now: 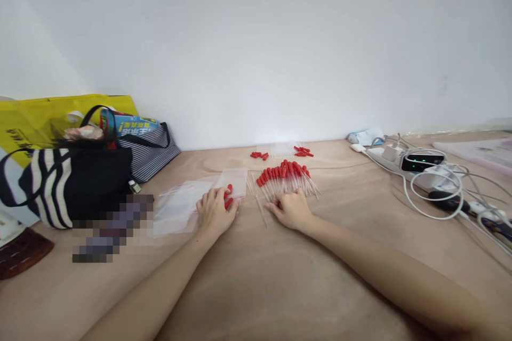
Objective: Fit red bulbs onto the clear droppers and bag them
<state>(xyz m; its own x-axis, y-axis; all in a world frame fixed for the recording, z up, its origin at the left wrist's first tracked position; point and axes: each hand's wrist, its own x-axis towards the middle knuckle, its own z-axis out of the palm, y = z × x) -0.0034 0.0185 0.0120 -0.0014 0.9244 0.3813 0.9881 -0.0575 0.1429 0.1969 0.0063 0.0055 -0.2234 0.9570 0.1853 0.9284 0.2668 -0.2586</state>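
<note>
My left hand (214, 213) rests on clear plastic bags (172, 210), its fingers curled round two red rubber bulbs (229, 203) that show between thumb and forefinger. Whether glass tubes are attached to these bulbs is hidden. Just right of the middle, my right hand (292, 210) is closed, with its knuckles against the lower ends of a fanned row of glass droppers (284, 176) with red bulbs. Anything inside its fingers is hidden. Several thin glass tubes (260, 208) without bulbs lie between my hands.
Near the wall are loose red bulbs (304, 151) and more clear tubes (281, 150). At the left stand a black bag with white stripes (96, 181), a striped bag (150, 154) and a yellow bag (40, 112). A power strip (384, 160) with tangled cables lies at the right.
</note>
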